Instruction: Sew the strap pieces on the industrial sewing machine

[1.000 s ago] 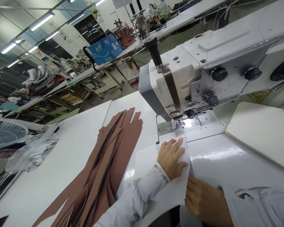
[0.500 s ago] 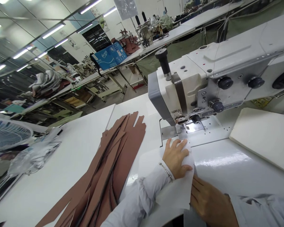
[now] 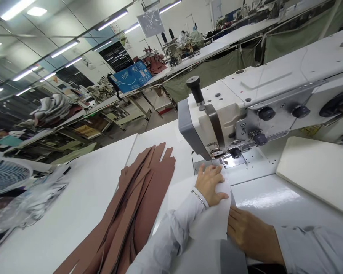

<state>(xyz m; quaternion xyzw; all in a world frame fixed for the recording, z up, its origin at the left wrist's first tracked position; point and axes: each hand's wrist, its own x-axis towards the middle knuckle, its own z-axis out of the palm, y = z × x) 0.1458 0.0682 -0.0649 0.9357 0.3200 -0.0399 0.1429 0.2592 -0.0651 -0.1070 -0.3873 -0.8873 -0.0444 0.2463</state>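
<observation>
A piece of white sheet material (image 3: 213, 220), grey on its underside, runs from the sewing machine (image 3: 223, 125) toward me over the table's front. My left hand (image 3: 210, 184) lies on it with fingers spread, the fingertips close in front of the presser foot (image 3: 217, 161). At the sheet's right edge my right hand (image 3: 250, 232) has its fingers pressed together along the border, where a grey strip shows. Its thumb is hidden, but it seems to grip that edge. The machine's lamp lights the needle plate (image 3: 233, 160).
Long brown cut pieces (image 3: 137, 205) lie in a pile left of my left arm. A white board (image 3: 317, 167) rests on the right of the table. Far left are a fan (image 3: 8, 175) and clear plastic bags (image 3: 31, 201). Behind stands a blue box (image 3: 131, 78).
My left hand and the white sheet have moved slightly farther in toward the presser foot. My right hand has followed along the edge. The view has shifted a little.
</observation>
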